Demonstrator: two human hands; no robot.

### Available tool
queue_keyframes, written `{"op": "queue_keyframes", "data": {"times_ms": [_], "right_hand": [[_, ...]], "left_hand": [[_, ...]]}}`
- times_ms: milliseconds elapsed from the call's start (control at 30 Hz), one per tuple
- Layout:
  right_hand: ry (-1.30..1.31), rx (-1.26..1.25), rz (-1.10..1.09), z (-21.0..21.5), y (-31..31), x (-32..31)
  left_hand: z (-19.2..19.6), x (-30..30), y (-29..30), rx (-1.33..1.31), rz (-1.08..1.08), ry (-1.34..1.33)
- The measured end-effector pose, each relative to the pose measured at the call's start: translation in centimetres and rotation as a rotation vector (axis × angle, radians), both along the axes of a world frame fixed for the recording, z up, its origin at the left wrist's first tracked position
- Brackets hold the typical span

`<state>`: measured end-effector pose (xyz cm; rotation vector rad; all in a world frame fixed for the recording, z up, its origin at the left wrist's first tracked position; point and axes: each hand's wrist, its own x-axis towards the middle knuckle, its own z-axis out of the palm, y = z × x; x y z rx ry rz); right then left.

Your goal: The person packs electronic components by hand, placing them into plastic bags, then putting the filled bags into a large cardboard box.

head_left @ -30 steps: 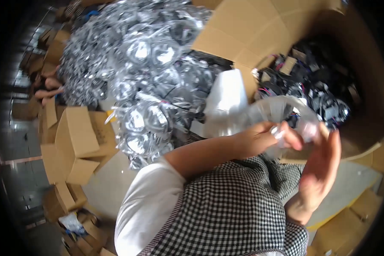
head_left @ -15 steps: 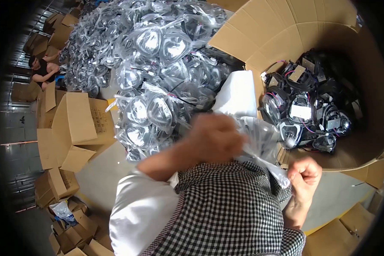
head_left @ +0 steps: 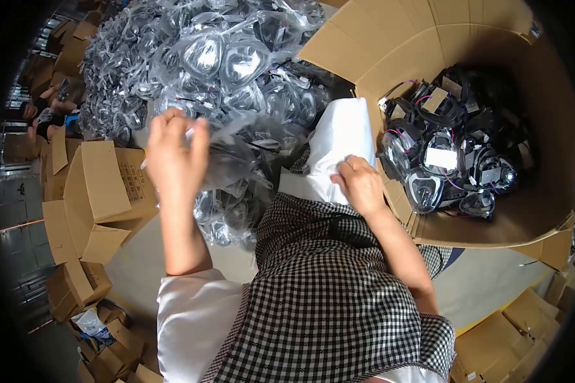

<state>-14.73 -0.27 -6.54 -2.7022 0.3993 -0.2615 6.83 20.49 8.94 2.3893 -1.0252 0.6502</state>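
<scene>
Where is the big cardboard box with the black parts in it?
In the head view, the big cardboard box sits upper right, just beyond the right hand.

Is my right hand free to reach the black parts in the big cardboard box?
Probably yes: the right hand rests on white cloth beside the open box, with nothing covering the black parts.

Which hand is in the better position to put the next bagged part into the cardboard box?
Probably the left hand: it already grips a clear plastic bag at the pile of bagged parts. The right hand rests on white cloth, nearer the box but empty.
</scene>
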Motion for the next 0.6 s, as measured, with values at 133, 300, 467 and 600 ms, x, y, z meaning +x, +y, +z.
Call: {"op": "queue_keyframes", "data": {"times_ms": [133, 300, 467, 600], "right_hand": [[-0.133, 0.369, -0.059, -1.4, -1.2, -2.3], [-0.244, 0.752, -0.158, 0.3, -1.2, -4.1], [-0.296, 0.576, -0.203, 0.2, -1.9, -5.7], [-0.182, 0.224, -0.144, 1.8, -2.6, -7.0]], "left_hand": [[-4.2, -4.0, -3.5, 0.062, -0.203, 0.189], [-9.8, -9.5, -6.6, 0.127, -0.559, 1.040], [-14.6, -7.8, -12.0, -0.193, -0.252, 2.184], [-14.5, -9.4, -13.2, -0.418, -0.381, 1.937]]}}
